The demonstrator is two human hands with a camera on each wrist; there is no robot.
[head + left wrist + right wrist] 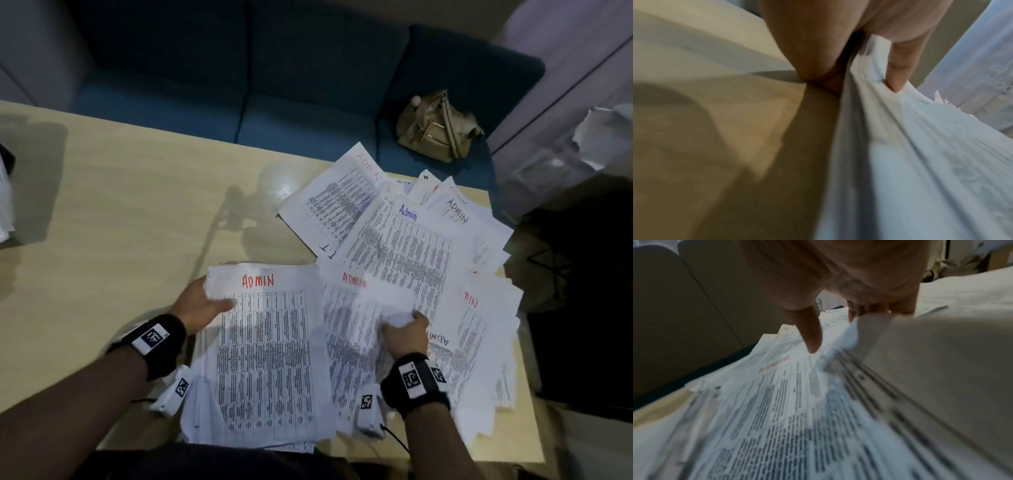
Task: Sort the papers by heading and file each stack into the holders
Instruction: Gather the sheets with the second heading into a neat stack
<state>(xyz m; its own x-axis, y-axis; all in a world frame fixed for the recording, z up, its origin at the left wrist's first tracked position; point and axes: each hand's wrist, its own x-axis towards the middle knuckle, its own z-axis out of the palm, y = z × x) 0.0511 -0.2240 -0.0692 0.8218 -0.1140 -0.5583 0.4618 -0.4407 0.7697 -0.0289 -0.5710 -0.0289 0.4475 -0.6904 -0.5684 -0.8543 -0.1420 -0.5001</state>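
Note:
A stack of printed sheets headed ADMIN in red (263, 353) lies near the table's front edge. My left hand (205, 303) grips its upper left edge, thumb on top; in the left wrist view the thumb (898, 73) presses the stack (920, 154) with fingers under it. To the right, loose ADMIN sheets (407, 246) fan out over the table. My right hand (406, 329) pinches the crumpled edge of one of these sheets; in the right wrist view the thumb (812, 334) rests on the printed pages (777, 410) and the fingers curl round a lifted sheet (931, 369).
The pale wooden table (120, 212) has bare room at the left. A blue sofa (274, 85) stands behind it with a tan bag (438, 126) on the seat. More white paper (5, 198) lies at the far left edge. A dark object (582, 291) stands at the right.

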